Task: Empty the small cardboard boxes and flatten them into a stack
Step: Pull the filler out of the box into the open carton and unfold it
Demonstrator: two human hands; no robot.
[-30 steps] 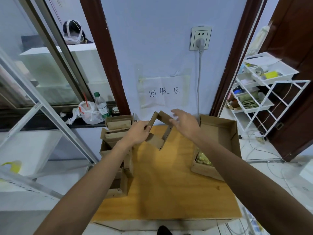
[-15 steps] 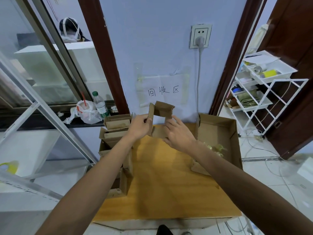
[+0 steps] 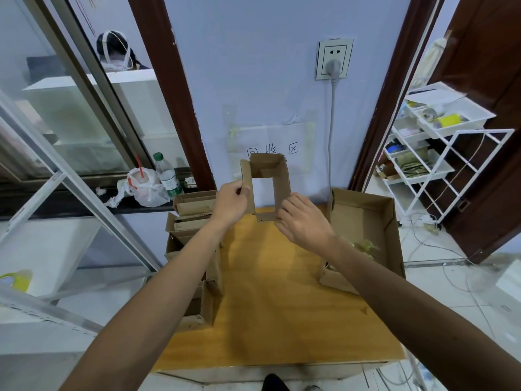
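I hold a small empty cardboard box [image 3: 267, 172] upright in the air over the far end of the wooden table [image 3: 270, 311], open through so the wall shows inside it. My left hand [image 3: 229, 204] pinches its left wall. My right hand [image 3: 303, 218] holds its lower right corner and bottom flap. More small cardboard boxes [image 3: 193, 210] stand in a row along the table's left edge. A large open cardboard box [image 3: 363, 218] sits at the right with small yellowish items in it.
A plastic bag with a cup [image 3: 143, 187] and a water bottle [image 3: 167, 176] stand on the ledge at left. A white wire shelf cart [image 3: 439, 153] stands at right. A plug and cable [image 3: 332, 114] hang on the wall behind.
The box was tilted and low over the table a second ago; both hands have raised it and turned it upright. My right hand moved from its top edge to its lower right corner.
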